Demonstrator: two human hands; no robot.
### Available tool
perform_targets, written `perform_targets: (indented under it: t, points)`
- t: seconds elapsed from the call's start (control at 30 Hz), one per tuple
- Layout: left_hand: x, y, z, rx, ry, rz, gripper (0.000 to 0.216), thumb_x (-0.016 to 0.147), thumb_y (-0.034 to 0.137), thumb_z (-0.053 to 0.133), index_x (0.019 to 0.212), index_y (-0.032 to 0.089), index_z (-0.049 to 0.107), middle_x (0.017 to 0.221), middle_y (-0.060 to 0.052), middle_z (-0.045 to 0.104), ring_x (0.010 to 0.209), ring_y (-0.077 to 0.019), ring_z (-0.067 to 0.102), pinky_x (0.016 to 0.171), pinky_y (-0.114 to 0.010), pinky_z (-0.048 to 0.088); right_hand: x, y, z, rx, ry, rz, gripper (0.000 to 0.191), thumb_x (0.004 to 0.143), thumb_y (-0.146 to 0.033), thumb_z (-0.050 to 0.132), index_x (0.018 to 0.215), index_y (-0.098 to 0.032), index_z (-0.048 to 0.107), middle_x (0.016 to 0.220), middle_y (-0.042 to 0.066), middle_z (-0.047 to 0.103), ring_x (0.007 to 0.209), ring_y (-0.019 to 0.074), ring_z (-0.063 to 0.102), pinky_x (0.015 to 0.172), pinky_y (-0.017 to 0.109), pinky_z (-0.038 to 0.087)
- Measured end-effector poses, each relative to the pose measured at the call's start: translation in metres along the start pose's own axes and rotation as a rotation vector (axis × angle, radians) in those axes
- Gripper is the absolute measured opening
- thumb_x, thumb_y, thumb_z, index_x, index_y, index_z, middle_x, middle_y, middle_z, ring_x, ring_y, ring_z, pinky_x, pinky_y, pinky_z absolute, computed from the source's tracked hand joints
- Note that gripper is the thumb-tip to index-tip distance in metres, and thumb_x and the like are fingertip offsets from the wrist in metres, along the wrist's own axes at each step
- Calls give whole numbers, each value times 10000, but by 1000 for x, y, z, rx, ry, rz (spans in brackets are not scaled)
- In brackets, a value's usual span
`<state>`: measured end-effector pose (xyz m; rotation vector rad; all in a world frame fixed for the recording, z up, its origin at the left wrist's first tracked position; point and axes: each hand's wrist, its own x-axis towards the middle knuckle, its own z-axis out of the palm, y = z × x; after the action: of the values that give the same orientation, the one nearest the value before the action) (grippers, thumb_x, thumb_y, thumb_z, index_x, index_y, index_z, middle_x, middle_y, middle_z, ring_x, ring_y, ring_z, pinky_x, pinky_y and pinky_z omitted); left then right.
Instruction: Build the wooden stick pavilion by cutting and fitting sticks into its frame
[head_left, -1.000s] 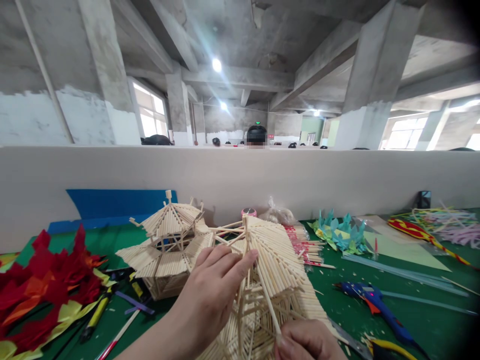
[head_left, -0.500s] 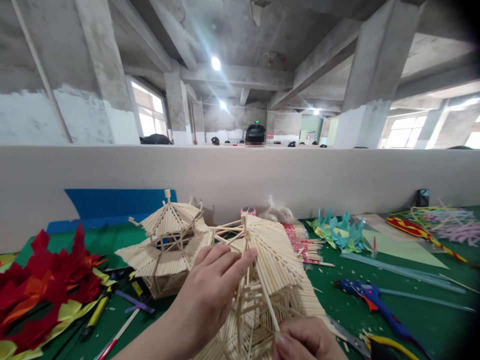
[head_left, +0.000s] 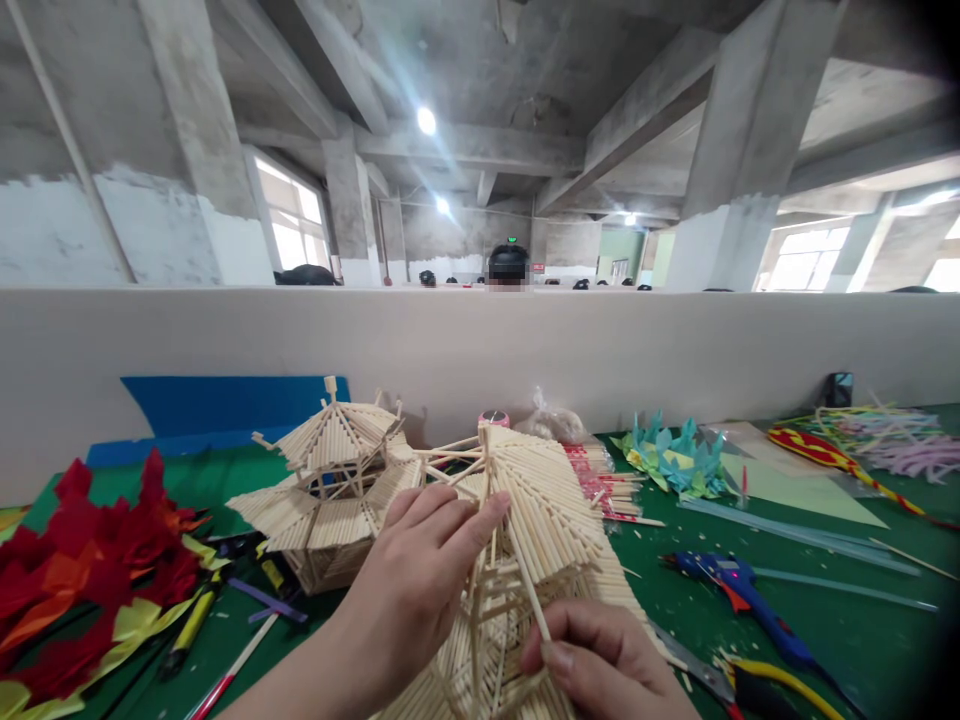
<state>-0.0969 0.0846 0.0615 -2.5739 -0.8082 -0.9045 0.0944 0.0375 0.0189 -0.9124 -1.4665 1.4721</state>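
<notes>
A pagoda model of thin wooden sticks (head_left: 540,510) stands at the bottom centre on the green table (head_left: 840,640). My left hand (head_left: 420,570) rests against its roof near the peak, with the fingers pressed together on the sticks. My right hand (head_left: 607,665) is lower right and pinches a single loose wooden stick (head_left: 529,590) that lies slanted along the roof's open side. A second, smaller stick pagoda (head_left: 330,480) stands behind to the left.
Red and yellow paper leaves (head_left: 82,570) lie at the left with pens and a cutter beside them. A blue glue gun (head_left: 742,600) and pliers lie right of the model. Teal paper flowers (head_left: 675,460), coloured strips and a grey partition wall (head_left: 480,350) are behind.
My right hand has risen further into view with its stick moving up along the roof. My left hand has stayed on the roof.
</notes>
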Motion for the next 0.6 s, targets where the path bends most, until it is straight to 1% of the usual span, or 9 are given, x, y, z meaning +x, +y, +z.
perform_targets:
  t: [0.17, 0.27, 0.4, 0.6]
  points:
    - [1, 1, -1, 10, 16, 8, 403, 846, 50, 342, 1234, 130, 415, 857, -79, 624, 822, -232, 461, 698, -385, 341, 8, 5, 6, 282, 53, 90, 310, 632, -483, 650, 672, -177, 676, 449, -66, 370, 414, 51, 286, 427, 194, 262]
    - [1, 1, -2, 18, 23, 15, 406, 843, 41, 336, 1231, 127, 420, 871, -82, 627, 837, -234, 461, 714, -387, 342, 10, 4, 10, 408, 85, 130, 276, 614, -448, 674, 644, -174, 668, 462, -55, 427, 419, 53, 340, 445, 196, 286]
    - [0, 0, -1, 31, 1, 3, 435, 829, 26, 348, 1246, 135, 411, 919, -83, 628, 882, -238, 461, 757, -398, 335, 9, -3, 15, 501, 134, 168, 244, 605, -406, 703, 601, -166, 659, 452, -52, 463, 414, 54, 359, 452, 195, 303]
    - [-1, -1, 1, 17, 8, 4, 461, 825, 26, 363, 1269, 149, 382, 915, -80, 631, 884, -240, 468, 749, -400, 344, 7, -9, 21, 584, 200, 177, 239, 566, -378, 734, 593, -152, 660, 467, -40, 516, 420, 59, 411, 451, 192, 322]
